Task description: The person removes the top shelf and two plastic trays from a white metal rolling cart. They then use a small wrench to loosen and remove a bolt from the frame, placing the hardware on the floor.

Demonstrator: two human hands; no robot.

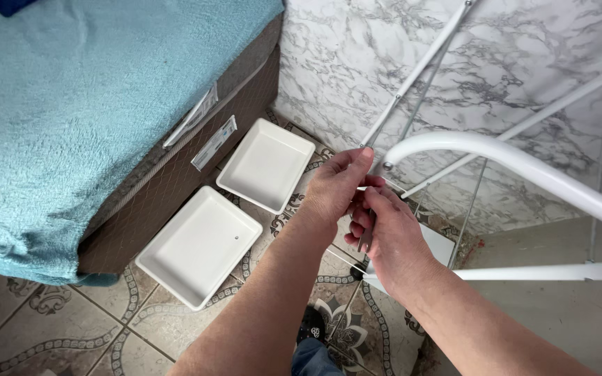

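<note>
Premises present as a home bedroom. A bed (71, 104) with a turquoise fleece blanket (50, 76) over a brown quilted base occupies ten o'clock, on patterned ceramic floor tiles (57, 327). A marble-effect wall (384, 56) stands at twelve o'clock.

Two white trays (200, 245) on patterned floor (50, 327)
</note>
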